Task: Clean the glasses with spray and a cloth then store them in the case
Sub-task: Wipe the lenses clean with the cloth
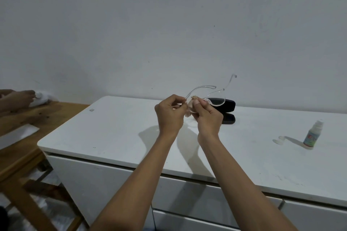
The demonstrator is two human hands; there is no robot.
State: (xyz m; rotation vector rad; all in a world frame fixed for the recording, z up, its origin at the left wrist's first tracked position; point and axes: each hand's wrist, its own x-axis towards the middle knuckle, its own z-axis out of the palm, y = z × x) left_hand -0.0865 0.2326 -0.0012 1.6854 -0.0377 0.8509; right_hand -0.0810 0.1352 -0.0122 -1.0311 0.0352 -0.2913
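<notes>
Wiping stage: I judge the spraying done, the casing still to come.

My left hand (170, 113) is pinched on the frame of the clear, thin-rimmed plastic glasses (216, 97), and my right hand (207, 116) presses a small pale cloth (189, 108) around one lens, thumb on top; both are held above the white cabinet top (112, 133). The temples stand unfolded, arcing up and away from my fingers. Just beyond the grip lies the glossy black oblong case (228, 104), apparently closed. Well off to the right of my right hand stands the small spray bottle (312, 135), its clear cap (279, 139) beside it.
</notes>
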